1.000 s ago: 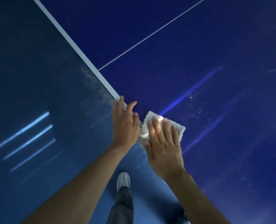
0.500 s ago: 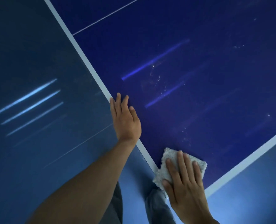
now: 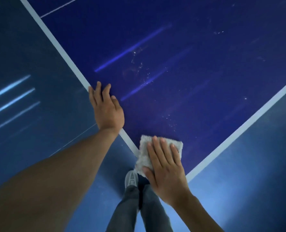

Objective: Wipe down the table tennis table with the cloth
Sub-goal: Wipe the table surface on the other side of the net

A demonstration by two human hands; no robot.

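Note:
The dark blue table tennis table (image 3: 197, 47) fills the upper right, with white lines along its edges meeting at the near corner. A folded whitish cloth (image 3: 144, 154) lies flat on that corner. My right hand (image 3: 166, 168) presses it down with straight, spread fingers. My left hand (image 3: 106, 108) rests flat on the table's left edge, fingers straight, holding nothing. White specks and dusty smears (image 3: 138, 66) dot the tabletop beyond the hands.
A glossy blue floor (image 3: 30, 72) with light reflections lies left of the table and at the lower right. My legs in dark trousers and a grey shoe (image 3: 131, 178) stand just below the table corner.
My right hand slid the cloth along the left edge toward me to the near corner. My left hand stayed flat on the left edge. The view shifted toward the corner.

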